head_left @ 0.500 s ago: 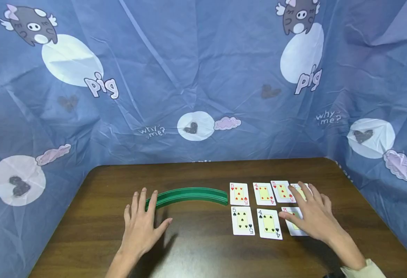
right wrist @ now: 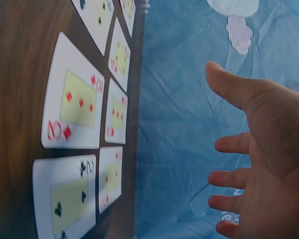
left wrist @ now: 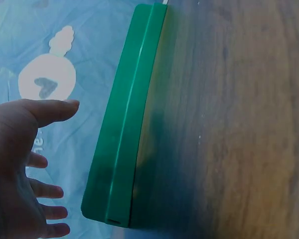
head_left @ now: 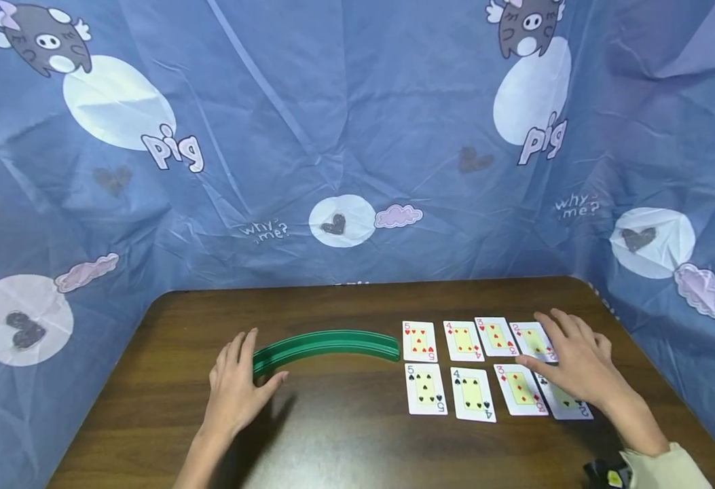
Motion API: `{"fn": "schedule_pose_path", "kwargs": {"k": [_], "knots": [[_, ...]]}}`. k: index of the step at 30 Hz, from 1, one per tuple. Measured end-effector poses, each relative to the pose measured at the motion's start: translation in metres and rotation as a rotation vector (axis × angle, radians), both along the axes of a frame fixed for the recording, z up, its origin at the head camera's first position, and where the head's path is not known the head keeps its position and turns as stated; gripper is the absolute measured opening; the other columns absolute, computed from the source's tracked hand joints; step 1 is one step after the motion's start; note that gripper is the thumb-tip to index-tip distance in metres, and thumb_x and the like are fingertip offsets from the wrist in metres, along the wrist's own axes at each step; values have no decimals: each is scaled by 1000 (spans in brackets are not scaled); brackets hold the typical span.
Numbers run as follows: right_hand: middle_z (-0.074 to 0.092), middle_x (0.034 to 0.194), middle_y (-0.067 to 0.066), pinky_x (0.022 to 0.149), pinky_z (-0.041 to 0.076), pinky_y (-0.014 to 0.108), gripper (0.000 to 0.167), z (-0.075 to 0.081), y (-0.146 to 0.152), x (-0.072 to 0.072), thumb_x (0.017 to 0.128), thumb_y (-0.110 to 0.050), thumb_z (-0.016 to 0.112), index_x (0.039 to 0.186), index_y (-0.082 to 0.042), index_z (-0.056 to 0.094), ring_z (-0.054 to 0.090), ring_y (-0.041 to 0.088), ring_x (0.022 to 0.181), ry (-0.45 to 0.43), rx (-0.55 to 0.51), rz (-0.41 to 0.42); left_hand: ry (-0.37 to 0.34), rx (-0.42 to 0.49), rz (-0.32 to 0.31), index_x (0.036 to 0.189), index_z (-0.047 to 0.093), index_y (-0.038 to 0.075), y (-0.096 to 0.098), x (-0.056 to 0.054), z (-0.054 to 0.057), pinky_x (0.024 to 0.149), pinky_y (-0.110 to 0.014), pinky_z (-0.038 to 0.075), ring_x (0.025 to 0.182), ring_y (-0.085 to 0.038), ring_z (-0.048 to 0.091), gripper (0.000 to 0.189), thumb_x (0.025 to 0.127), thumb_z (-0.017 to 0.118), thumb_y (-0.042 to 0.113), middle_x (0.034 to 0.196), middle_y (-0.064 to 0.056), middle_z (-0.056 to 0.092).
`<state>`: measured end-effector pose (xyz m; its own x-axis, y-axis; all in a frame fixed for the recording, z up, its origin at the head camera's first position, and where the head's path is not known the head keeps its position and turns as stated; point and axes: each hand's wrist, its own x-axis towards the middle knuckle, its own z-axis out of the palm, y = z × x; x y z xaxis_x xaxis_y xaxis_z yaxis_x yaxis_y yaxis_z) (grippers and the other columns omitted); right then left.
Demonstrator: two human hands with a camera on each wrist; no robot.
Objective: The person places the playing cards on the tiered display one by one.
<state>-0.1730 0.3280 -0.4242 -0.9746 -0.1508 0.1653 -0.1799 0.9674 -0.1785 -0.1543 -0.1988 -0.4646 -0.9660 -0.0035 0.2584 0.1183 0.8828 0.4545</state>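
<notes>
My left hand (head_left: 230,401) hovers beside the left end of a curved green card holder (head_left: 333,341), fingers spread loosely and nothing in them. In the left wrist view a gap shows between the thumb and the holder (left wrist: 122,119). Face-up playing cards lie in two rows on the right. Over the right end of these rows is my right hand (head_left: 589,370), its fingers extended and holding nothing. It partly covers the two of clubs (head_left: 567,406) and sits by the two of diamonds (head_left: 531,339). The three of diamonds (head_left: 521,390) shows fully.
Further left in the rows are the three of hearts (head_left: 495,337), the four of spades (head_left: 473,395) and the five of hearts (head_left: 419,341), near the holder's right end. The brown wooden table (head_left: 345,435) is enclosed by a blue patterned cloth (head_left: 357,136) at back and sides.
My right hand has shifted right, uncovering the three of diamonds and most of the twos. The left hand has drawn left, off the holder's end. Cards and holder stay put.
</notes>
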Motion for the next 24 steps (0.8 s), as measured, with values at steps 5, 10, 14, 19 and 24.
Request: {"fn": "schedule_pose_path", "kwargs": {"k": [5, 10, 14, 19, 24], "knots": [[32, 151, 35, 90, 27, 73, 93, 3, 10, -8, 86, -62, 65, 150, -3, 35, 31, 60, 133, -46, -7, -7, -6, 47, 7, 152, 33, 3, -5, -3, -5, 100, -74, 33, 135, -55, 40, 90, 83, 79, 38, 149, -30, 43], [35, 149, 37, 86, 34, 74, 90, 3, 17, -18, 86, -59, 67, 147, 0, 38, 38, 64, 127, -65, 24, -15, 5, 76, 16, 148, 39, 1, -9, -6, -10, 98, -72, 37, 131, -56, 45, 86, 81, 81, 35, 144, -32, 48], [39, 146, 37, 82, 39, 71, 90, 1, 23, -27, 85, -58, 69, 145, 2, 41, 44, 63, 123, -81, 60, -21, -16, 96, 31, 147, 41, 0, -13, -8, -13, 99, -70, 40, 127, -55, 49, 84, 81, 82, 33, 142, -33, 51], [41, 144, 37, 81, 41, 70, 90, -1, 29, -38, 84, -56, 71, 143, 5, 42, 46, 62, 122, -118, 81, -31, -85, 127, 53, 148, 40, 1, -19, -10, -18, 98, -68, 42, 126, -54, 50, 83, 83, 79, 33, 142, -32, 51], [41, 142, 39, 85, 39, 72, 89, -5, 34, -47, 83, -52, 73, 142, 6, 42, 45, 63, 121, -181, 67, -59, -109, 136, 62, 146, 42, 0, -22, -12, -21, 97, -66, 44, 124, -53, 53, 80, 83, 79, 33, 137, -32, 56]]}}
